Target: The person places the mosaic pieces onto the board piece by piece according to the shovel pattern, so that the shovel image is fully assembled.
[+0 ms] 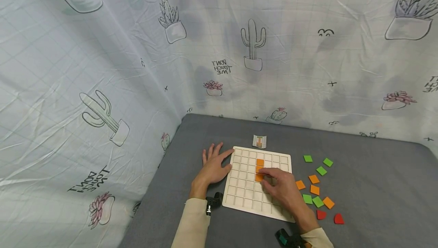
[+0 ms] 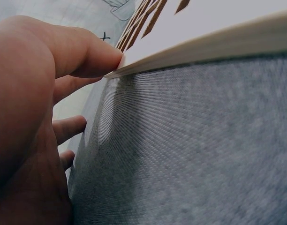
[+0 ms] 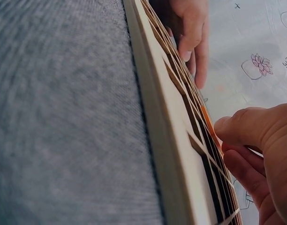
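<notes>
A pale wooden grid board [image 1: 239, 193] lies on the grey table. Along its left edge, my left hand [image 1: 213, 168] spreads its fingers, index fingertip at the far corner and thumb against the side. In the left wrist view, the thumb [image 2: 94, 54] touches the board's edge [image 2: 181, 54]. Three orange square tiles run in a column on the board; the top one [image 1: 260, 162] shows most fully. My right hand [image 1: 284, 187] pinches the nearest orange tile [image 1: 259, 177] between thumb and index finger. Low in the right wrist view, its fingertips meet an orange strip [image 3: 209, 123].
Right of the board lie loose green tiles [image 1: 321, 171], orange tiles [image 1: 315, 190] and two red pieces [image 1: 338, 218] with a rounded side. A small printed pattern card [image 1: 259, 141] sits behind the board. Patterned cloth [image 1: 219, 43] hangs behind and left of the table.
</notes>
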### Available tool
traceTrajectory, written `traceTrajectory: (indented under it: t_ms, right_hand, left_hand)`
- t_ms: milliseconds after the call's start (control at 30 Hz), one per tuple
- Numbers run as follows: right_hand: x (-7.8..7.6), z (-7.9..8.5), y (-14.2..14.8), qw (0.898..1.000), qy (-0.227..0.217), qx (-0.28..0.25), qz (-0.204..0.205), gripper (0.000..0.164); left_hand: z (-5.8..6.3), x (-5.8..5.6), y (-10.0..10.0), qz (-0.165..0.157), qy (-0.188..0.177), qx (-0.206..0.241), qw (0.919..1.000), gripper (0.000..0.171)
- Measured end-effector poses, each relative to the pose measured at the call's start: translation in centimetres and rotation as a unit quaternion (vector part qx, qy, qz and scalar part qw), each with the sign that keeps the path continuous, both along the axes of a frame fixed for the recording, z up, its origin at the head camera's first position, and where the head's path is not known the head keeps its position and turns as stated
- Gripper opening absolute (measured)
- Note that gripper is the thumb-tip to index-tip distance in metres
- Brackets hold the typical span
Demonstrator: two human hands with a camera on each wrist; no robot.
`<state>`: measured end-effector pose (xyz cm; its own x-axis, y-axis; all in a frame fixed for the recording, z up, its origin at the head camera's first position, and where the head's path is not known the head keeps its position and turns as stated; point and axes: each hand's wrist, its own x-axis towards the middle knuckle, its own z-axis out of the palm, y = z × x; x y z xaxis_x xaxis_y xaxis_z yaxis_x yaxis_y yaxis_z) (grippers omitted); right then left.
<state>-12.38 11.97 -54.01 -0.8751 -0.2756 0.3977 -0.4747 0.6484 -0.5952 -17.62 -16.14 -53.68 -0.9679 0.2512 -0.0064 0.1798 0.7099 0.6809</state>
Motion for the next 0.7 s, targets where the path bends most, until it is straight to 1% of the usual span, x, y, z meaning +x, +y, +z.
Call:
traceTrajectory:
  t_ms: [67, 300, 433, 567, 700]
  right_hand:
    - [0.0, 0.0, 0.0, 1.000, -0.001, -0.001, -0.001, 0.038]
    - [0.0, -0.1, 0.1, 1.000, 0.000, -0.006, 0.002, 0.038]
    - [0.0, -0.1, 0.3, 1.000, 0.002, -0.014, 0.001, 0.037]
    - [0.1, 0.1, 0.6, 0.999, -0.011, -0.031, 0.003, 0.035]
    - [0.3, 0.5, 1.1, 0.998, -0.031, -0.047, 0.004, 0.034]
  left_hand:
    - [0.0, 0.0, 0.0, 0.000, 0.002, 0.001, 1.0000, 0.056]
    - [0.2, 0.0, 0.1, 0.000, -0.010, -0.021, 0.9997, 0.056]
    - [0.3, 0.0, 0.1, 0.001, -0.012, -0.021, 0.9997, 0.056]
    - [0.2, 0.0, 0.1, 0.001, -0.014, -0.023, 0.9996, 0.056]
    - [0.2, -0.1, 0.1, -0.002, -0.007, -0.022, 0.9997, 0.056]
